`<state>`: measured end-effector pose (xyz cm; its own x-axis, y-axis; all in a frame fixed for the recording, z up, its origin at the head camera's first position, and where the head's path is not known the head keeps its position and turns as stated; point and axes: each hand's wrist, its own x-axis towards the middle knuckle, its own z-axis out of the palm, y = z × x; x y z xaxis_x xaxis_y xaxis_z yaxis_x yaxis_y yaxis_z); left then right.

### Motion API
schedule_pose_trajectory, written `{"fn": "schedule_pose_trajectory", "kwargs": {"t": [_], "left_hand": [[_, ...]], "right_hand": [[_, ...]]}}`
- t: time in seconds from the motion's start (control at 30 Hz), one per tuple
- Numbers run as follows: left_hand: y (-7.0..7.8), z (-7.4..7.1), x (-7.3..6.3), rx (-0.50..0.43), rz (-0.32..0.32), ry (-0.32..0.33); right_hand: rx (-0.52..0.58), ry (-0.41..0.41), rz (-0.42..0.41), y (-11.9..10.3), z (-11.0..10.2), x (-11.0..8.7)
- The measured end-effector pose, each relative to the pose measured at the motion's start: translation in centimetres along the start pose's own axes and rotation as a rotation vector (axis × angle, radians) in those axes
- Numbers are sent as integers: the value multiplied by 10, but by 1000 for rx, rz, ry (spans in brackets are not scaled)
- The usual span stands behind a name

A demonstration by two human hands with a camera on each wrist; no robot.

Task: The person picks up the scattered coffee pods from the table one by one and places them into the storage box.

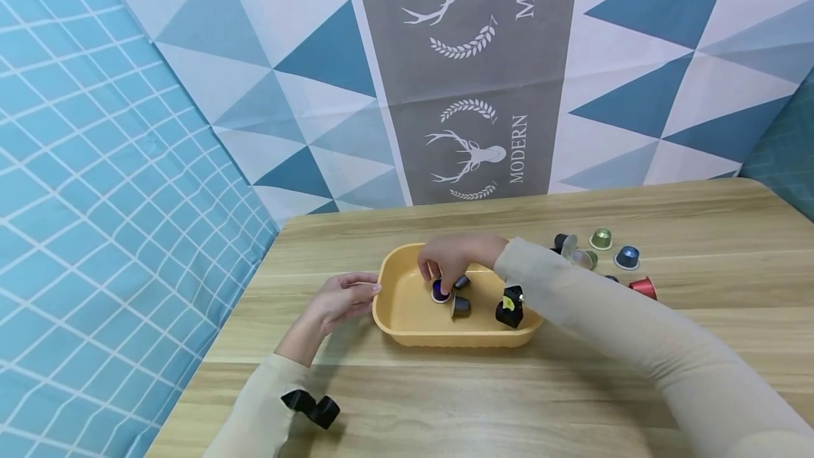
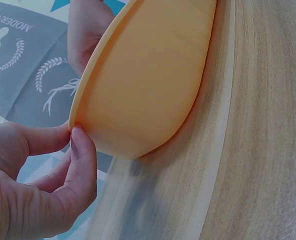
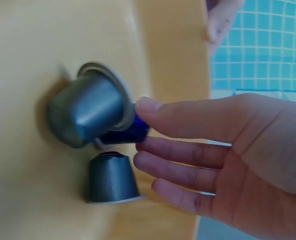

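Observation:
A yellow-orange plastic tray (image 1: pixel 397 302) stands on the wooden table with a few coffee capsules in it. My left hand (image 1: pixel 346 295) pinches the tray's left rim between thumb and fingers, and the left wrist view shows the thumb (image 2: pixel 83 150) against the wall. Inside the tray, my right hand (image 1: pixel 447 256) holds a dark blue coffee capsule (image 1: pixel 439 292) between thumb and fingertips, low at the tray floor. Close beside it lie a grey capsule (image 1: pixel 461 306) on its side and another dark capsule (image 1: pixel 462 280). The right wrist view has the blue capsule (image 3: pixel 125 134) partly hidden behind a grey one (image 3: pixel 90 107).
Right of the tray, partly behind the right sleeve, are several more capsules: a green one (image 1: pixel 600 237), a blue one (image 1: pixel 627 257), a red one (image 1: pixel 644 288) and a dark one (image 1: pixel 560 242). A patterned cloth (image 1: pixel 311 76) hangs behind the table (image 1: pixel 407 394).

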<state>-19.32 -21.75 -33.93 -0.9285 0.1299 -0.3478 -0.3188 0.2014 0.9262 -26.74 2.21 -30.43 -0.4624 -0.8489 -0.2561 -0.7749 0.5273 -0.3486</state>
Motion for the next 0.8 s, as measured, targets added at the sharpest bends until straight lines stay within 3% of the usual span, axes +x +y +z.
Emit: {"fn": "schedule_pose_trajectory", "kwargs": {"t": [0.53,0.8], "left_hand": [[-3,-1,0,-1,8,-9],[-2,-1,1,11,10,-1]], "right_hand": [[77,187,-127,0,-17,-42],[102,280,-114,7,-14,-61]]}}
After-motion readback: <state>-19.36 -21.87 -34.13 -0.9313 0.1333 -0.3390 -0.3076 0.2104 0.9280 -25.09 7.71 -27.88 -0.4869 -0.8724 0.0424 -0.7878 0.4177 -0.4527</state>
